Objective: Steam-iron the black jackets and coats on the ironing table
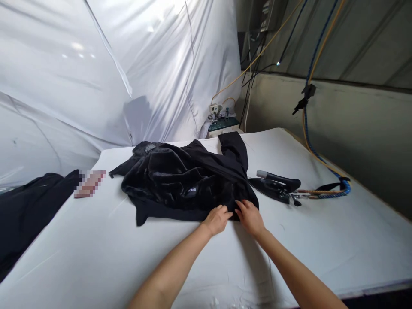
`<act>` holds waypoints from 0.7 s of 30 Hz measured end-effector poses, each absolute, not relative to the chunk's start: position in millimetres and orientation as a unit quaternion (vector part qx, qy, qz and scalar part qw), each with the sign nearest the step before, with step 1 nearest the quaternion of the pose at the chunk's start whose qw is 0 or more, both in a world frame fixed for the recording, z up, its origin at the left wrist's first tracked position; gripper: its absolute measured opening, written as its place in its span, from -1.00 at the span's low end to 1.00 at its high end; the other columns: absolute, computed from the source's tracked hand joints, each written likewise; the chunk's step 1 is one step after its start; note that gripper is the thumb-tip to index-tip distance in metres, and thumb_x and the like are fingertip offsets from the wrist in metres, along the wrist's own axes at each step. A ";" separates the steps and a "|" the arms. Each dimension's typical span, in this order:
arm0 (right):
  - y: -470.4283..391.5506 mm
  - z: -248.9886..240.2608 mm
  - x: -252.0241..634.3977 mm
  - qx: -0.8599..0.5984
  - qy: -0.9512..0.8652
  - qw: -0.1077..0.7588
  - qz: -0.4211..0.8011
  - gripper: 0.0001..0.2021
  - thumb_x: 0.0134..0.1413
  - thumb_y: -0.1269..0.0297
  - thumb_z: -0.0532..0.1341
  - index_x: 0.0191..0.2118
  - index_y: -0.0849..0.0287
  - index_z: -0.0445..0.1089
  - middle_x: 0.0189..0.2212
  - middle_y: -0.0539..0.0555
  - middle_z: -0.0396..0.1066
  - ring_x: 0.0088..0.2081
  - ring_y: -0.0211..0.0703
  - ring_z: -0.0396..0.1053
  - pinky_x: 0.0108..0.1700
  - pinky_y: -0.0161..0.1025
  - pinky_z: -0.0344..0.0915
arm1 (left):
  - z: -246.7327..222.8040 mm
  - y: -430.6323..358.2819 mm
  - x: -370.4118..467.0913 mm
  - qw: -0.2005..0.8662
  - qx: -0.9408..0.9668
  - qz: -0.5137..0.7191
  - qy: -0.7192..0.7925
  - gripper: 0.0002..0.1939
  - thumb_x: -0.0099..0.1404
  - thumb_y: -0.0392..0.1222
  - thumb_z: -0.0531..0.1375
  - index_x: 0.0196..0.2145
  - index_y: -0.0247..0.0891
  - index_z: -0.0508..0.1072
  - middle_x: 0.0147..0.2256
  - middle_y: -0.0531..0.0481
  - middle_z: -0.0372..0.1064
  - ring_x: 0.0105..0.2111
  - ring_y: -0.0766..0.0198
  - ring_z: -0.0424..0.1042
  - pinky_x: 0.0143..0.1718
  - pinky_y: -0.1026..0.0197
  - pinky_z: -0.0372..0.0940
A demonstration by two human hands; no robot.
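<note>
A black jacket [180, 171] lies spread on the white padded table with its plush, furry lining facing up. A small label with white lettering shows on the lining, and one sleeve [234, 148] points toward the back. At the near right edge of the jacket, my left hand [219, 219] grips the fabric with bent fingers. Close beside it, my right hand [251, 218] pinches the same edge, its fingertips partly lost against the dark cloth. To the right of the jacket rests a black iron [277, 185], its tip close to the garment.
Blue and orange hoses [307, 124] run from the iron up to the ceiling. White sheeting [96, 73] hangs behind the table [322, 249]. A small machine with a green top [223, 124] stands past the back edge. Dark cloth [35, 206] lies at the left edge, beside a blurred patch.
</note>
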State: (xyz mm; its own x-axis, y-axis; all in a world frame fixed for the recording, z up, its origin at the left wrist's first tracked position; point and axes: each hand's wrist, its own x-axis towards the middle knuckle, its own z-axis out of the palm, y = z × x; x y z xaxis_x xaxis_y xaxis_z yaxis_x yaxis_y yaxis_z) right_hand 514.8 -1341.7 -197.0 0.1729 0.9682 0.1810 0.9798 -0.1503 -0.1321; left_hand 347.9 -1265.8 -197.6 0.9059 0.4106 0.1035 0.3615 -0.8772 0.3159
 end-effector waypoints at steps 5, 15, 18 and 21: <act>-1348.9 -233.8 508.8 -0.777 -0.619 0.067 -0.095 -0.45 0.14 0.12 -0.06 0.24 0.15 -0.03 0.21 0.20 -0.03 0.22 0.08 -0.14 0.15 0.00 -0.07 | -205.5 -1254.8 340.7 0.154 0.948 0.121 0.251 -0.63 0.28 -0.18 0.02 0.04 0.02 0.26 -0.06 0.02 0.28 -0.05 0.23 0.19 0.02 0.04 0.14; -1344.8 -232.7 517.8 -0.768 -0.634 0.057 -0.076 -0.50 0.13 0.08 -0.03 0.20 -0.31 -0.11 0.29 -0.04 -0.39 0.23 0.25 -0.28 0.11 0.14 -0.06 | -190.2 -1234.3 338.3 0.170 0.933 -0.002 0.318 -0.22 0.09 0.31 0.01 0.20 0.20 -0.18 0.22 0.15 -0.09 0.22 -0.14 -0.57 -0.02 -0.53 -0.52; -1349.4 -232.2 520.6 -0.748 -0.657 0.068 -0.066 -0.54 0.13 0.06 -0.02 0.16 -0.39 -0.06 0.29 -0.10 -0.46 0.23 0.29 -0.31 0.10 0.16 -0.04 | -193.2 -1241.9 334.6 0.181 0.922 0.000 0.343 -0.28 0.12 0.33 -0.06 0.19 0.25 -0.20 0.23 0.21 -0.14 0.21 -0.17 -0.63 -0.05 -0.56 -0.56; -1350.6 -230.0 522.4 -0.740 -0.666 0.072 -0.058 -0.56 0.13 0.06 -0.02 0.14 -0.41 -0.03 0.29 -0.13 -0.46 0.23 0.31 -0.32 0.10 0.16 -0.03 | -195.7 -1244.4 335.2 0.200 0.906 -0.009 0.373 -0.47 0.24 0.21 -0.18 0.17 0.33 -0.17 0.22 0.27 -0.12 0.22 -0.12 -0.59 -0.04 -0.56 -0.50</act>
State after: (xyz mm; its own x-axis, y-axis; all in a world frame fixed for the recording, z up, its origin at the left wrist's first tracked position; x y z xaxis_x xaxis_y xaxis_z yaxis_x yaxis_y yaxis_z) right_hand 522.4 -1350.6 -230.0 0.1056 0.9775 0.1827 0.9944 -0.1019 -0.0294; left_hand 335.2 -1244.4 -195.7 0.7210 0.6727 -0.1661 0.6801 -0.6411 0.3556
